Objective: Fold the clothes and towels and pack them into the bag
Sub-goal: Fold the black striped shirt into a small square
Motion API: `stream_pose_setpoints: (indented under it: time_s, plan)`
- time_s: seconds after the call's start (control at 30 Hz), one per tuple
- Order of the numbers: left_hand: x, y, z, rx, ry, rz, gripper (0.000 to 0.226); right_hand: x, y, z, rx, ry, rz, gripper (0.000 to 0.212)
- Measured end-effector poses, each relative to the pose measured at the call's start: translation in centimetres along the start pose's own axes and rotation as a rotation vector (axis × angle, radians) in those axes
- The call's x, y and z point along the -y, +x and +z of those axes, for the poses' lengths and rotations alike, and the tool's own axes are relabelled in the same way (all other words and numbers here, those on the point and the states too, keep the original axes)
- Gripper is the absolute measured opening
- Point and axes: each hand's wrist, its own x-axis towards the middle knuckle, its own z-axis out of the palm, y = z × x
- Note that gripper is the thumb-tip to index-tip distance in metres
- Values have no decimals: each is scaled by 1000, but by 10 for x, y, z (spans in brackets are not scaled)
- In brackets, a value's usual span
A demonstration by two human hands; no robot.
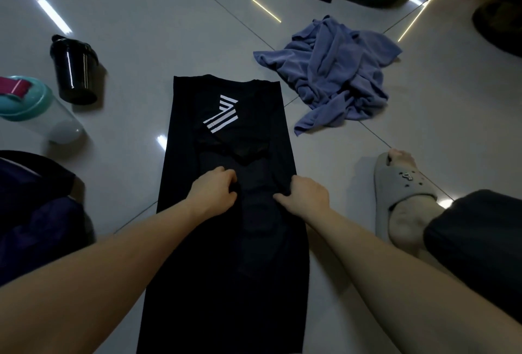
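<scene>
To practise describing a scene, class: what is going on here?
A person is folding a black shirt laid flat on the tiled floor, its sides already folded in. The left hand and the right hand both grip the cloth near its middle. A blue towel lies crumpled to the right, not yet folded. The bag sits at the left edge, near a black bottle and a clear bottle.

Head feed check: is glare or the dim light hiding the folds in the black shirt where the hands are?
Head view: dim overall, so the black shirt reads almost flat, with folds faint near the left hand and right hand; glare streaks sit on the glossy floor tiles, off the shirt; wide-angle stretch bends the edges; the blue towel is sharp.
</scene>
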Motion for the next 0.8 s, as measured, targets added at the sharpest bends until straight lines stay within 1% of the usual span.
stream_pose_setpoints:
  time_s: [0.07, 0.1, 0.2, 0.27, 0.33, 0.4, 0.47, 0.53, 0.6, 0.63, 0.7, 0.8]
  plan:
    - [-2, -15, 8, 34, 10, 26, 32, 1, -5, 6, 56, 44, -60, 29]
    - [-5, -22, 10, 51, -13, 21, 32, 2, -7, 6, 92, 82, -84, 25]
    - [-24, -39, 18, 102, -192, -73, 23, 2, -17, 4, 211, 161, -85, 28]
    - [-44, -48, 27, 177, -342, -145, 13, -2, -24, 4, 275, 176, -50, 30]
    - [-67, -60, 40, 301, -574, -237, 13, -10, -32, 6, 323, 211, -6, 34]
    - [-86, -75, 52, 434, -717, -326, 15, -19, -39, 6, 330, 272, 39, 38]
    - [-99, -88, 65, 516, -688, -372, 23, -26, -45, 5, 321, 418, 92, 36]
    - [-105, -101, 79, 550, -594, -416, 34, -30, -47, 5, 297, 670, 190, 38]
    - [-108, -113, 88, 573, -496, -421, 38, -30, -44, 6, 268, 884, 315, 40]
    - [-110, -118, 90, 586, -453, -406, 35, -28, -41, 7, 251, 943, 352, 38]
    - [-110, -124, 90, 603, -402, -367, 26, -23, -33, 8, 201, 976, 358, 32]
    - [-104, -125, 83, 632, -448, -378, 16, -10, -23, 9, 124, 998, 340, 25]
